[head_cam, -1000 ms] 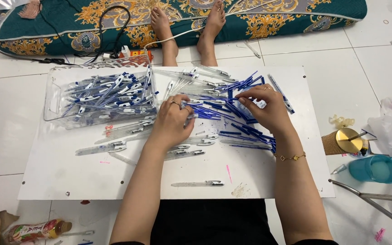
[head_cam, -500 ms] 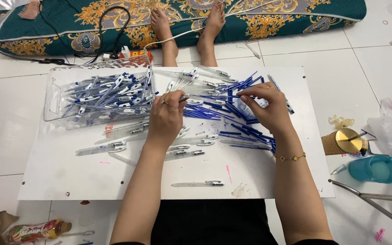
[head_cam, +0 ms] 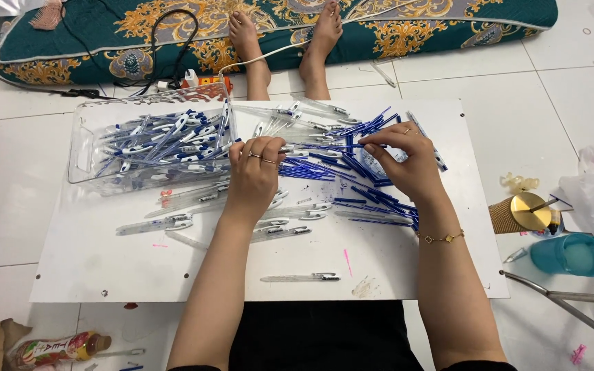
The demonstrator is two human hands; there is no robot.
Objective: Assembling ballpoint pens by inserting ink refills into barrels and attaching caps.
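Where refills (head_cam: 352,165) sprawl — bin (head_cam: 84,148) leftward

A white board (head_cam: 104,268) is laid flat on the white tiled floor (head_cam: 8,192). On its far left, a clear plastic tray (head_cam: 80,148) filled with assembled pens is set; blue refills (head_cam: 352,172) are heaped at the far right. Clear pen barrels (head_cam: 290,227) are scattered across the middle, with a single pen (head_cam: 300,277) near the front edge.

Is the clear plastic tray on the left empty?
No, the clear plastic tray is full of blue-and-white pens.
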